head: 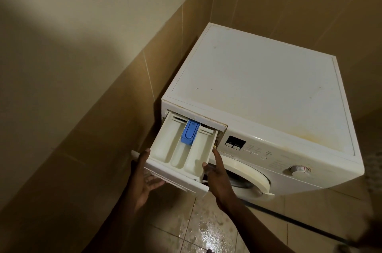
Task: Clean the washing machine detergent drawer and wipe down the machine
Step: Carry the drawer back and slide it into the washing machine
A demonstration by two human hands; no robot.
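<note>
Drawer (178, 154) half out of washer (260, 79), between left hand (144, 187) and right hand (217, 177)

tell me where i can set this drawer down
The washer top is bare from the back wall to its front edge. The floor below the drawer is open but wet. The gap by the left wall is tight.

home laundry corner | washing machine (262, 95) | tan wall tiles (115, 95) | wet tiled floor (206, 230)
</note>
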